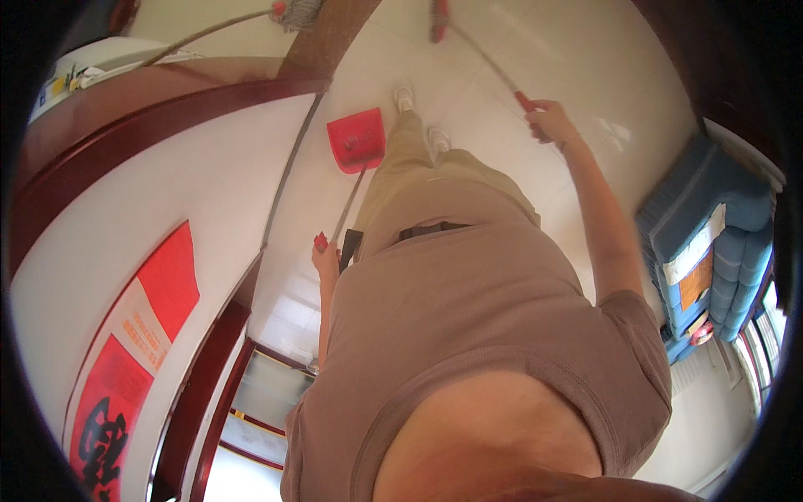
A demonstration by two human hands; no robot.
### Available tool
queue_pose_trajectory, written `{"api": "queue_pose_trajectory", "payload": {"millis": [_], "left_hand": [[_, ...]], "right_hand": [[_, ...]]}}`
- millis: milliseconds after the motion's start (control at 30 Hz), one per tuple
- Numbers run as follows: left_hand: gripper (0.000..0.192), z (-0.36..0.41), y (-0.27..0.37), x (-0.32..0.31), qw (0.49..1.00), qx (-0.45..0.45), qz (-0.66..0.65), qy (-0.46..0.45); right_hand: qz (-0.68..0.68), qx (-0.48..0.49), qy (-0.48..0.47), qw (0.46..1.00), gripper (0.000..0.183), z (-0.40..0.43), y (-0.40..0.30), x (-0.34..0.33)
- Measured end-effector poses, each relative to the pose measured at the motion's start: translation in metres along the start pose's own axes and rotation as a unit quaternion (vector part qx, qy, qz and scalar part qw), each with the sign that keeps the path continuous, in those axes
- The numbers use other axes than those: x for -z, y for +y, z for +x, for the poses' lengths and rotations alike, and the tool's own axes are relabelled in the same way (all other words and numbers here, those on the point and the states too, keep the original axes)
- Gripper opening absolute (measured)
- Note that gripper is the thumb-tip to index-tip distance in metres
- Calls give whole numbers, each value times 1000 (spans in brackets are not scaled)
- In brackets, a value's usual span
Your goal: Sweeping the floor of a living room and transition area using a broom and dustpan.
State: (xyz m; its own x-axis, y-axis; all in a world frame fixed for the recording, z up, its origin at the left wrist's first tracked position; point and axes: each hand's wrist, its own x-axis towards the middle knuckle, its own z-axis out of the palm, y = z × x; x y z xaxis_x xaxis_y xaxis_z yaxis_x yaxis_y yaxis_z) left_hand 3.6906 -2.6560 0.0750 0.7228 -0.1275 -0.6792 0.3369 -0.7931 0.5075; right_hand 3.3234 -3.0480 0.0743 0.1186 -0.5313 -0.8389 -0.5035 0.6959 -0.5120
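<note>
My right hand [552,121] grips the red handle end of a long-handled broom [486,56]. The broom's red head [440,22] is at the top of the view over the tiled floor, and part of it is cut off by the frame. At my left side, my left hand [326,258] is closed around the top of a long-handled dustpan's stick. Its red pan [356,139] is by my left leg, with some dark debris or marks inside. Whether the pan rests on the floor I cannot tell.
White floor tiles [514,169] lie around my shoes [404,98]. To the left runs a white wall [251,163] with a red poster [169,282] bearing writing. Beyond the dark red wood trim, a mop [298,14] shows at the top. A blue sofa [684,194] stands on the right.
</note>
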Motion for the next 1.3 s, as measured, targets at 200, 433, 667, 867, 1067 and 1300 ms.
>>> {"api": "queue_pose_trajectory", "payload": {"millis": [200, 433, 667, 867, 1067, 1300], "left_hand": [[58, 85, -53, -1, 967, -161, 198, -21], [46, 83, -4, 1, 980, -162, 91, -70], [46, 112, 75, -27, 979, -105, 140, -108], [61, 171, 57, -32, 933, -210, 258, -138], [56, 163, 111, -57, 944, -142, 272, -117], [55, 162, 139, -85, 964, -117, 211, -112]], "right_hand": [[11, -21, -130, 991, 27, 80, -47, -101], [-26, -70, -95, 993, 10, 157, -70, -139], [194, -161, 11, 968, 10, 115, -23, -10], [317, -184, 155, 918, 12, 98, 14, 59], [148, -103, 172, 969, 4, 99, -86, 51], [116, -58, 65, 989, 30, 132, -184, 44]]}}
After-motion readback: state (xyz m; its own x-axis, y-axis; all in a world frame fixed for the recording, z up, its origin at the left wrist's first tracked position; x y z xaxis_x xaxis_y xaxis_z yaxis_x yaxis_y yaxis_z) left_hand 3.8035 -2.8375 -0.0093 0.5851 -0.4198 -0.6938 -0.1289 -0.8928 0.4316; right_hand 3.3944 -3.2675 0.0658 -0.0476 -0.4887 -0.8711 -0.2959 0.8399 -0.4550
